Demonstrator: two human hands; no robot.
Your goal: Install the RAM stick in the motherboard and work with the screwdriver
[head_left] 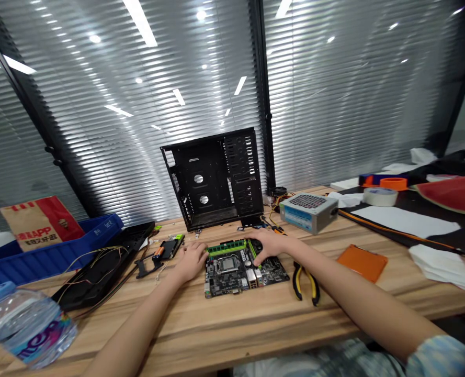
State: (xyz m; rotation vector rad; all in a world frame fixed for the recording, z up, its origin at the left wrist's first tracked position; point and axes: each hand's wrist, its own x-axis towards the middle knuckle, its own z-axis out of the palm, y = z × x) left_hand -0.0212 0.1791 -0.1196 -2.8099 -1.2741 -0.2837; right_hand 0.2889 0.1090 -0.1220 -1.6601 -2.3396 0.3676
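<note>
At mid-desk (216, 335), between both grips, a motherboard (240, 277) lies flat, with a green RAM stick (226, 248) along its far edge and a CPU socket (227, 264) just below that. Left grip (193, 261): half closed, fingers curled down, tips at the stick's left end; cannot tell if it really has hold of the stick. Right grip (269, 245): fingers spread and arched over the board's far right part, beside the stick's right end and a second green strip (253, 253); hold unclear here too, cannot tell. Just right of the right grip, yellow-handled pliers (305, 283) lie on the desk, with an orange pad (361, 263) further out. Past the right grip sits a power supply (308, 212). Beyond both grips, a black PC case frame (212, 178) stands upright. Left of the left grip: a black panel with loose wires (102, 267), then a blue crate (47, 251) and a plastic water bottle (28, 327).
</note>
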